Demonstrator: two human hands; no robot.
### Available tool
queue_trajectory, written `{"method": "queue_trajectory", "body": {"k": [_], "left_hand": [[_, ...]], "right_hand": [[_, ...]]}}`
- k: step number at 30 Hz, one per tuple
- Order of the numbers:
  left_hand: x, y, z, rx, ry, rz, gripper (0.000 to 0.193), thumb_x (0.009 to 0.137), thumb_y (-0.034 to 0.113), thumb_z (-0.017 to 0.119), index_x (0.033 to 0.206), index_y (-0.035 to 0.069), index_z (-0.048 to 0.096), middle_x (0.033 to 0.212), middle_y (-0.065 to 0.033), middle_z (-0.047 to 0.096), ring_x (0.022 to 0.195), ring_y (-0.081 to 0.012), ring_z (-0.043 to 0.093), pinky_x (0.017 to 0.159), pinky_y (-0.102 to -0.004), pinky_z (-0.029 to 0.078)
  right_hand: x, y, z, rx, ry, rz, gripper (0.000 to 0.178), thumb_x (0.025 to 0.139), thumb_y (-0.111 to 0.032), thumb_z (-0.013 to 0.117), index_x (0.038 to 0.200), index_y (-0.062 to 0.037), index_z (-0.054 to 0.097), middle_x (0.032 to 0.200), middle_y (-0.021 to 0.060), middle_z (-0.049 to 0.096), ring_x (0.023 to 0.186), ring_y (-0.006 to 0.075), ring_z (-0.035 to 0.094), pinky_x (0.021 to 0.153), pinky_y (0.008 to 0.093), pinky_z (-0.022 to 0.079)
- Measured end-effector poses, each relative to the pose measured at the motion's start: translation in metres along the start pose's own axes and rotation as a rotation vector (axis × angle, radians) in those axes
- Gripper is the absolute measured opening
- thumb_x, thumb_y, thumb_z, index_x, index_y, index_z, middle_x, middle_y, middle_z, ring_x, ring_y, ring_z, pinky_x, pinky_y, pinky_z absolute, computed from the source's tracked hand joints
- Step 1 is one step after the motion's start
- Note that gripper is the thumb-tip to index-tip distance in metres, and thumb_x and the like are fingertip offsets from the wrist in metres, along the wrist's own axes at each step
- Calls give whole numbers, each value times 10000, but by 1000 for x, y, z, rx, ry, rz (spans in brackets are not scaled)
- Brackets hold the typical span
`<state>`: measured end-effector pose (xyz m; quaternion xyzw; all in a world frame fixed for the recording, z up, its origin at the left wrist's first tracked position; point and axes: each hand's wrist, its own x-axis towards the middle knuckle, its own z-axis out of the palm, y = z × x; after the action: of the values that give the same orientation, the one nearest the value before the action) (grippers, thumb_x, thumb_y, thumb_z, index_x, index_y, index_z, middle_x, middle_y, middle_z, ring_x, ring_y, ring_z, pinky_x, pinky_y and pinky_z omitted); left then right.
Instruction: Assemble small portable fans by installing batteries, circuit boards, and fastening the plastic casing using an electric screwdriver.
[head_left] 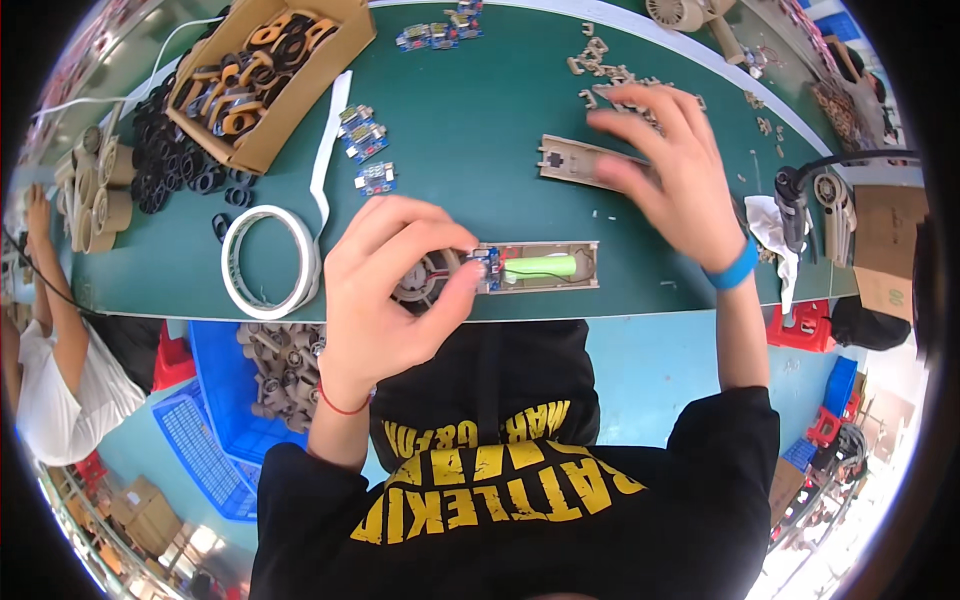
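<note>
Blk shirt (pixel 640 545) nearest, L hand (pixel 385 275) at blue PCB (pixel 492 279) in housing (pixel 548 287), grip unclear; R hand (pixel 680 165) spread nr beige cover (pixel 575 161).

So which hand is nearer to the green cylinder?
Left: the left hand is at the blue circuit board beside the green cylinder; the right hand is farther off, to its upper right.

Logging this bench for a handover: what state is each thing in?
Housing: open
Battery: lying in the housing
Cover: off, inner side up
Tape roll: lying flat, strip unrolled
Cardboard box: open, loaded
Blue crate: open, loaded
Loose boards: outside the housing
Left hand: curled, fingertips by the housing
Right hand: open, at the cover; contact unclear
</note>
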<state>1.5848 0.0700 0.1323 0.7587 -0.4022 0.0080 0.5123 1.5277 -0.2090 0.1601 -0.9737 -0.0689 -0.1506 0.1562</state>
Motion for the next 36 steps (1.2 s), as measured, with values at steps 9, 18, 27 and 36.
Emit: {"method": "queue_trajectory", "body": {"k": [9, 18, 27, 36], "left_hand": [[10, 11, -15, 75, -229, -59, 562, 531, 206, 906, 1008, 36, 660, 1043, -94, 588, 943, -275, 600, 807, -355, 490], [6, 10, -14, 54, -194, -100, 448, 570, 81, 853, 977, 58, 668, 1029, -86, 597, 934, -269, 600, 806, -354, 494], [5, 6, -11, 24, -169, -75, 405, 578, 70, 842, 946, 62, 672, 995, -76, 606, 911, -258, 598, 785, -353, 491], [8, 10, -11, 30, -188, -105, 443, 536, 47, 850, 939, 57, 666, 988, -79, 603, 904, -261, 593, 773, -354, 487]], "right_hand": [[-13, -23, -22, 401, -82, 121, 330, 850, -95, 680, 1159, -65, 568, 969, 52, 623, 850, 171, 572, 731, 284, 450], [-20, -51, -19, 1095, -374, 529, 495, 877, -168, 696, 1282, -51, 436, 1006, 48, 593, 695, 62, 532, 563, 188, 439], [-66, -11, -19, 497, 24, 508, 203, 951, -98, 583, 1107, -67, 457, 898, 31, 535, 746, 103, 516, 657, 231, 433], [-61, -10, -34, 1001, -57, 743, 336, 960, -207, 551, 1256, -103, 430, 988, 33, 487, 811, 130, 541, 681, 261, 470]]}}
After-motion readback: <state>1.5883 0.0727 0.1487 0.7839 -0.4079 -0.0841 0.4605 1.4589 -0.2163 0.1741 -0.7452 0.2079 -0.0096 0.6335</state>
